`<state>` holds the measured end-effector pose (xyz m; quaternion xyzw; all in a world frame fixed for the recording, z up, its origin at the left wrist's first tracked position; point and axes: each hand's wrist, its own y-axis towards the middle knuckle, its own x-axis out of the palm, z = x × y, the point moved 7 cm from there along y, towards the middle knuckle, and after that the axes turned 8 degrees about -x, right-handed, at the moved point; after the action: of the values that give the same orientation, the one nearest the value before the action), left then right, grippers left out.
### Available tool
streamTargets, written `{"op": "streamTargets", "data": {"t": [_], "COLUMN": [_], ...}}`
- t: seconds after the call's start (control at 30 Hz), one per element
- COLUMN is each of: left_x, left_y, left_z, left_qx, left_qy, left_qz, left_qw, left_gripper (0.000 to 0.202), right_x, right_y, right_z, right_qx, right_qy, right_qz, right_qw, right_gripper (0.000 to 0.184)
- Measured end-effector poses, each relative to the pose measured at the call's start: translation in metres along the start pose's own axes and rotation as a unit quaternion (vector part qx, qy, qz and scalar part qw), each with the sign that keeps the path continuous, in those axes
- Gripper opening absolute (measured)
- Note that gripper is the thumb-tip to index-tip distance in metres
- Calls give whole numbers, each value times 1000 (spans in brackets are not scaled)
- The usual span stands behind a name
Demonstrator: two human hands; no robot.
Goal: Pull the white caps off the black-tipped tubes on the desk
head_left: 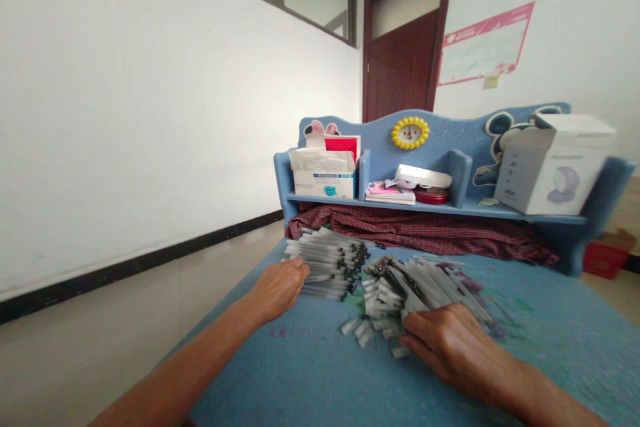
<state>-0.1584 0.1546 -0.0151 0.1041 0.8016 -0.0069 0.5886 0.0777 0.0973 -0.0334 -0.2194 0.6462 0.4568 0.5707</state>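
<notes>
Across a blue counter (pixel 260 373), black-tipped pens (pixel 327 260) lie left of heaped clear tubes (pixel 435 283) and loose caps (pixel 365 331). The left hand (pixel 280 288) curls beside the pens, the right hand (pixel 445 337) by the caps; whether either grips anything is unclear. Behind run checked cloth (pixel 400 230) and a blue shelf (pixel 459 180) with boxes (pixel 557 163), then white walls (pixel 175 100) and a brown door (pixel 403 70).

Pens (pixel 430 283) blurred, poster (pixel 484 48) text illegible, forearms (pixel 193 361) cropped

Bare forearms (pixel 190 367), bare hands (pixel 279 288), fingertips (pixel 303 267) apparently blurred
</notes>
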Motion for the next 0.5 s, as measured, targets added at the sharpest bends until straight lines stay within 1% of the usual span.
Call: {"op": "streamTargets", "data": {"t": [0.1, 0.17, 0.23, 0.3, 0.4, 0.5], "left_x": [-10, -21, -34, -47, -64, -72], "left_y": [-2, -4, -5, -5, -2, 6], "left_z": [10, 26, 47, 72, 104, 124], "left_qx": [27, 65, 115, 167, 235, 273], "left_qy": [-3, -19, -39, -57, -77, -91], "left_qz": [23, 46, 71, 96, 140, 184], "left_qw": [999, 997, 990, 980, 959, 940], "left_gripper": [16, 14, 10, 5, 3, 4], "right_x": [-1, -1, -2, -2, -3, 3], "right_y": [-1, -1, 0, 0, 0, -7], "right_z": [13, 23, 34, 45, 58, 74], "right_qx": [26, 61, 110, 155, 193, 240], "right_qy": [21, 52, 106, 174, 256, 322], "right_qz": [17, 35, 55, 79, 124, 148], "right_qw": [999, 996, 987, 969, 939, 904], "right_gripper": [24, 23, 23, 28, 39, 45]}}
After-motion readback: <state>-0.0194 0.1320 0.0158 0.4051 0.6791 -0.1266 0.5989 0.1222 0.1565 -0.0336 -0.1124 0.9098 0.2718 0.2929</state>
